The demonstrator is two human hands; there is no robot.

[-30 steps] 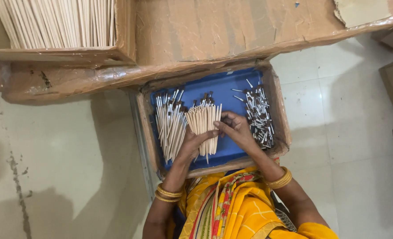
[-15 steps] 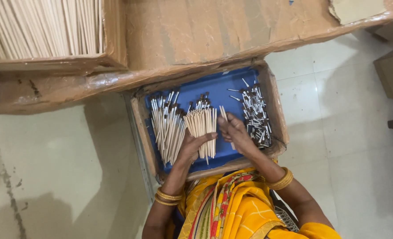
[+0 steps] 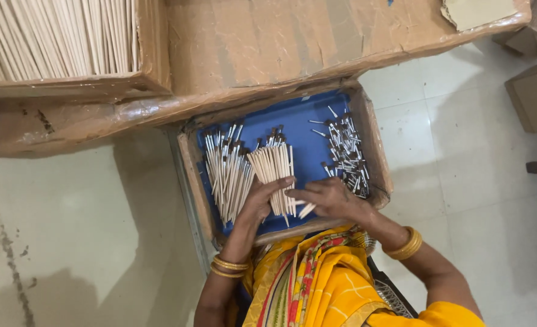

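The left hand has its fingers closed around a bunch of pale sticks in the middle of the blue tray, and the right hand pinches one stick from that bunch near the tray's front edge.

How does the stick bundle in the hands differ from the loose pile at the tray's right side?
The stick bundle is long, pale and aligned, held in the left hand. The loose pile is short, dark-tipped, scattered and unheld. Both lie over the blue tray.
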